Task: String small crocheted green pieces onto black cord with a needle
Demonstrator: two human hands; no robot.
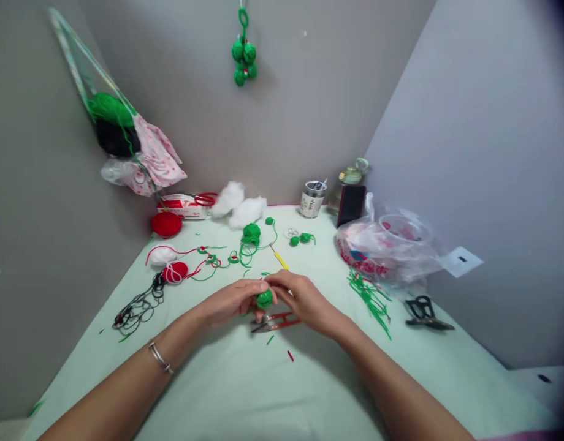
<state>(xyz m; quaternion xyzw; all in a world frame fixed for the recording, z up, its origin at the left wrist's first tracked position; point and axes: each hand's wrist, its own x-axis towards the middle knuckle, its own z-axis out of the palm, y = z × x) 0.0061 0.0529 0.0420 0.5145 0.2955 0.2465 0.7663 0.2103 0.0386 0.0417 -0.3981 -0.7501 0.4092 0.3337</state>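
Observation:
A small green crocheted ball (264, 299) sits between my two hands above the middle of the table. My left hand (231, 301) is closed around its left side. From the other side, my right hand (304, 300) has its fingers bent and pinched at the ball's top and right edge; any yarn end between them is too small to make out. Red-handled thread snips (282, 320) show just below the hands, partly covered by my right hand. Beyond my fingertips lies a yellow-handled crochet hook (281, 260). Short green and red yarn scraps (290, 356) lie nearer to me.
Behind are a green yarn ball (251, 234), small crocheted pieces (304, 237) and white stuffing (247, 212). At left lie red yarn (167, 225) and tangled black cord (141, 306). A plastic bag (387, 245), cut green strands (370, 300) and black scissors (426, 313) are at right.

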